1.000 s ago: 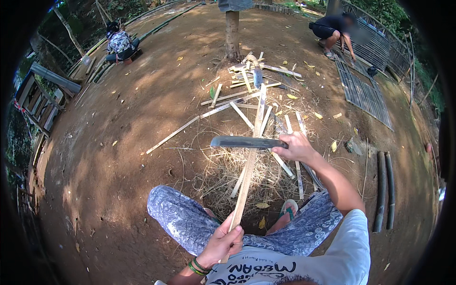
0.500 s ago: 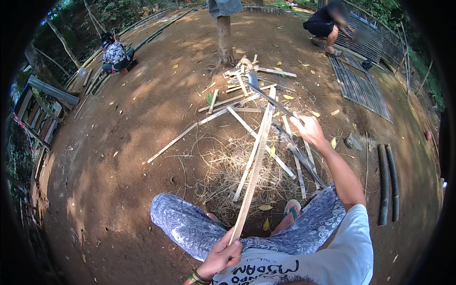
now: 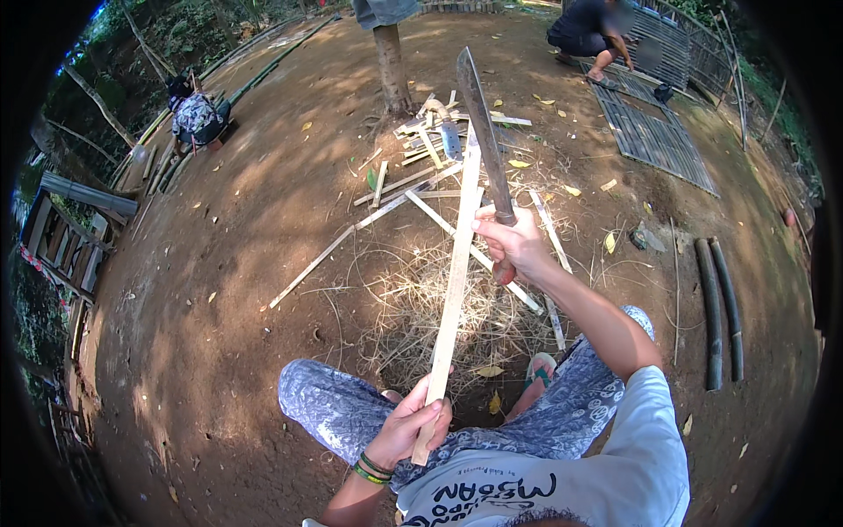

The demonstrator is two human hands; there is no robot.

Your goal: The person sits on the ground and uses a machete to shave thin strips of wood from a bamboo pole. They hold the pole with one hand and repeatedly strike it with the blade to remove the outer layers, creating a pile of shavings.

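Note:
My left hand (image 3: 406, 428) grips the near end of a long pale bamboo slat (image 3: 457, 272), which points away from me over my knees. My right hand (image 3: 514, 246) holds the handle of a long dark machete (image 3: 481, 123); its blade rises up and away, close beside the slat's far end. Under both lies a heap of thin bamboo shavings (image 3: 439, 316) on the dirt.
Loose bamboo strips (image 3: 413, 184) lie scattered toward a tree trunk (image 3: 392, 66). A woven bamboo mat (image 3: 654, 132) lies at the right with a crouching person (image 3: 593, 26) at its far end. Another person (image 3: 195, 114) sits at the far left. Dark bamboo poles (image 3: 716, 307) lie at right.
My right hand has swung the machete from lying flat across the slat to standing upright along it. The slat stays in my left hand.

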